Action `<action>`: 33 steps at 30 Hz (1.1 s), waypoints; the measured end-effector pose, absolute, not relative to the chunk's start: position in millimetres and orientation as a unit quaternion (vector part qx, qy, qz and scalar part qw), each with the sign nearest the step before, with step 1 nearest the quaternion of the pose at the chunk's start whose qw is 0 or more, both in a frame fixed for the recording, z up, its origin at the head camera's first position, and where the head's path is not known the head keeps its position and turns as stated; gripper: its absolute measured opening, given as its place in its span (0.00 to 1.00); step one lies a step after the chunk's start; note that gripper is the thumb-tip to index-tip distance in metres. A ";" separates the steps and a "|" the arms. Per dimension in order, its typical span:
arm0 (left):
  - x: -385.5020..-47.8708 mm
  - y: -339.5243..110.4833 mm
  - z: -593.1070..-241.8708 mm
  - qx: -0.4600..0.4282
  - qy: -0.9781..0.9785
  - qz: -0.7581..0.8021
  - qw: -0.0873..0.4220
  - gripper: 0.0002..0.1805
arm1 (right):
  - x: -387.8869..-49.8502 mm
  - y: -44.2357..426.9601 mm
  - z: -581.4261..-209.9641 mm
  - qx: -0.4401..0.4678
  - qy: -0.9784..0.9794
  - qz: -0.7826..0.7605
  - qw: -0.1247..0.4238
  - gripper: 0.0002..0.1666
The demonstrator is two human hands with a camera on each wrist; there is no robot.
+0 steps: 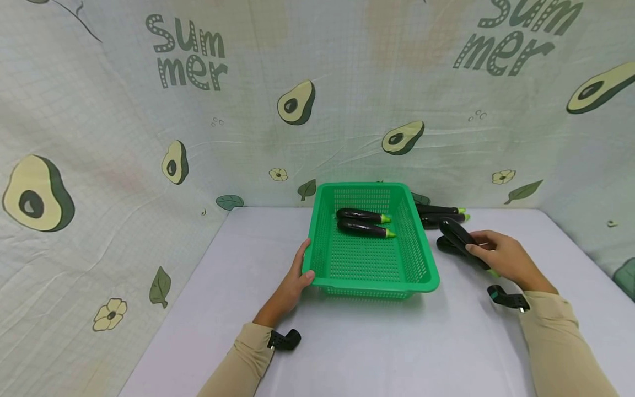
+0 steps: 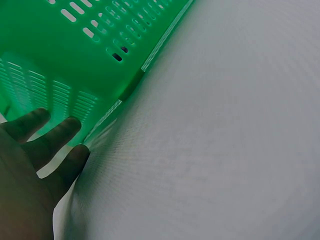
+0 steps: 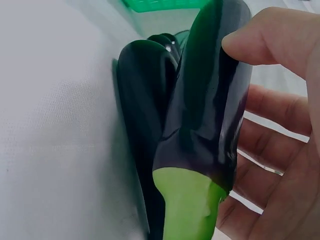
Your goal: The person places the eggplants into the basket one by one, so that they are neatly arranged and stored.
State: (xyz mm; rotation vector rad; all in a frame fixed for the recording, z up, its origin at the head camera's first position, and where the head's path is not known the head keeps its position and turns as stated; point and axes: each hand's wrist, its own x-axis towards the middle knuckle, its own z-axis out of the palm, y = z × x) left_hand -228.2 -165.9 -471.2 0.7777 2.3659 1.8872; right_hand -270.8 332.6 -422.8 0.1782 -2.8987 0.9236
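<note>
My left hand (image 1: 290, 284) holds the left front corner of a green plastic basket (image 1: 367, 286), thumb at the rim. In the left wrist view, its spread fingers (image 2: 60, 135) lie against the basket's perforated outer wall. Two dark eggplants (image 1: 364, 228) with green stems lie side by side inside the basket. To the right of it, my right hand (image 1: 506, 258) grips another eggplant (image 3: 205, 100) between thumb and fingers, its green stem end toward me. Directly beside and below that one, a further eggplant (image 3: 142, 100) rests on the table.
Two more eggplants (image 1: 441, 219) lie on the table against the basket's right side, near the back. The white-covered table (image 1: 421, 353) ends at a cloth backdrop (image 1: 347, 66) printed with avocados. A small black device (image 1: 508, 298) is strapped to each wrist.
</note>
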 end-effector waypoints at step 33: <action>-229.1 -165.5 -470.4 0.248 0.751 0.612 0.015 0.48 | -266.4 325.2 -410.4 0.083 -0.935 0.334 0.084 0.33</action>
